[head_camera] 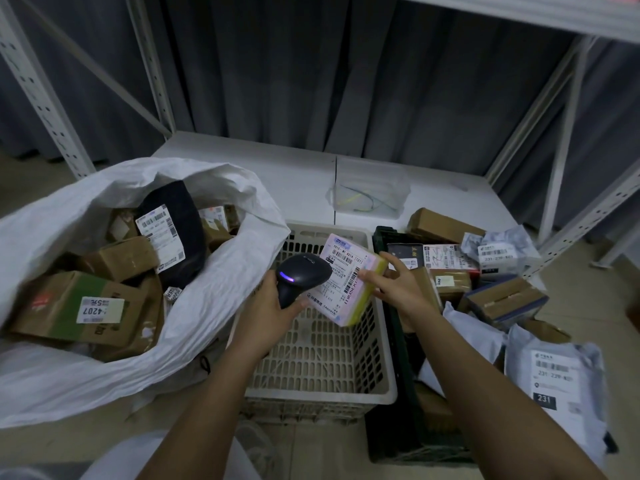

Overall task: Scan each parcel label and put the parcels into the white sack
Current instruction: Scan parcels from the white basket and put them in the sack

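Observation:
My left hand [268,303] grips a black handheld scanner [301,273] with a purple light lit on its back; its head points at a pink and yellow parcel [349,282]. My right hand [394,282] holds that parcel by its right edge, label side up, above a white crate [377,375]. The white sack [214,306] lies open at the left. Several brown boxes [79,306] and a black bag parcel [176,233] with a white label lie inside it.
A dark crate [391,410] to the right holds brown boxes [505,299] and grey mailer bags [561,382]. A clear plastic tub [369,192] sits on the white shelf board behind. Metal rack posts [41,88] stand at both sides before a dark curtain.

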Demonstrator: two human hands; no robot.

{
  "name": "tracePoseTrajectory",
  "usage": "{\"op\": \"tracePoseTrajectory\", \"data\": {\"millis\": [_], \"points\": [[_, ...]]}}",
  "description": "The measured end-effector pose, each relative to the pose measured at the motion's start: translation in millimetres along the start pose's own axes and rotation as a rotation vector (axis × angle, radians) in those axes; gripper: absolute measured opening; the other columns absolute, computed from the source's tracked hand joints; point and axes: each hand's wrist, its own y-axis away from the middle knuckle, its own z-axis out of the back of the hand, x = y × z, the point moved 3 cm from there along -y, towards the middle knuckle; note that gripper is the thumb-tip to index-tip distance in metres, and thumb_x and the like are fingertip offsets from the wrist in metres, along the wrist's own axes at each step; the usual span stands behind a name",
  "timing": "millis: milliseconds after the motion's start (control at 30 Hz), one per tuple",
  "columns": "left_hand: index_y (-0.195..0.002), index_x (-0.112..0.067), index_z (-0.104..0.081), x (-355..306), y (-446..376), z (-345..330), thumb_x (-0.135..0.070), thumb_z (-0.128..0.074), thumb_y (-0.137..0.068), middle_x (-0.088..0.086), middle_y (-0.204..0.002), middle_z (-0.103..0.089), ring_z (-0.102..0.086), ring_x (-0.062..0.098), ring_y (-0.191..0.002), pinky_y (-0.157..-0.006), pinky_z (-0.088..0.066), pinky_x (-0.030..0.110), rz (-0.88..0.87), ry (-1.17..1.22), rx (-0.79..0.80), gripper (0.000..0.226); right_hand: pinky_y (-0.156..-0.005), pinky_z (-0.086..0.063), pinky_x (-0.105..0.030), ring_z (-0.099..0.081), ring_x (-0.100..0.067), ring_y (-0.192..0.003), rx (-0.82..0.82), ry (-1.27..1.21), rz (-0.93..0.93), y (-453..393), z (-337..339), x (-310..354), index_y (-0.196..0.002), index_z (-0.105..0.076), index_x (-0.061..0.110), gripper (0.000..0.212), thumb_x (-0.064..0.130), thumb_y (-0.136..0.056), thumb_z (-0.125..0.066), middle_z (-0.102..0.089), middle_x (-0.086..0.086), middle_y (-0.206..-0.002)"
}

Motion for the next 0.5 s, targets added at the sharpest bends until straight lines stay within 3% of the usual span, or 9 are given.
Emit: {"op": "tracePoseTrajectory", "data": {"millis": [167,233,400,500], "points": [[-0.113,-0.031,-0.043,-2.5,1.1,2.4,-0.022,-0.071,-0.084,-0.011,-0.107,-0.058,-0.058,0.014,-0.104,-0.083,-0.045,0.032,-0.009,0.009,-0.010,0.042,-0.097,-0.052,-0.043,-0.059,-0.022,-0.116,0.001,0.006,0.018,9.3,-5.1,11.1,-0.138,-0.044,0.031,0.089,0.037,-0.061,-0.089,-0.056,-0.008,-0.133],[-0.113,-0.031,-0.045,-6.9,6.0,8.0,-0.022,-0.071,-0.085,-0.017,-0.104,-0.059,-0.058,0.010,-0.101,-0.080,-0.046,0.029,-0.004,0.068,-0.053,0.040,-0.096,-0.052,-0.041,-0.058,-0.021,-0.117,-0.010,0.004,0.066,19.0,-12.5,21.7,-0.138,-0.044,0.030,0.082,0.032,-0.068,-0.086,-0.056,-0.004,-0.131],[-0.118,-0.024,-0.050,-24.2,24.4,59.2,-0.014,-0.072,-0.083,-0.014,-0.103,-0.061,-0.056,0.009,-0.097,-0.080,-0.042,0.027,-0.022,0.206,-0.382,0.043,-0.096,-0.052,-0.046,-0.058,-0.020,-0.117,0.034,-0.082,0.258,44.2,-57.9,65.2,-0.136,-0.045,0.030,0.065,0.027,-0.079,-0.077,-0.056,-0.004,-0.132],[-0.114,-0.024,-0.050,-26.5,39.1,112.2,-0.008,-0.071,-0.083,-0.017,-0.098,-0.060,-0.058,0.007,-0.093,-0.076,-0.043,0.020,-0.034,0.259,-0.592,0.041,-0.091,-0.054,-0.037,-0.061,-0.014,-0.110,0.119,-0.096,0.316,59.7,-108.6,96.9,-0.138,-0.041,0.029,0.064,0.027,-0.083,-0.073,-0.057,0.000,-0.128]]}}
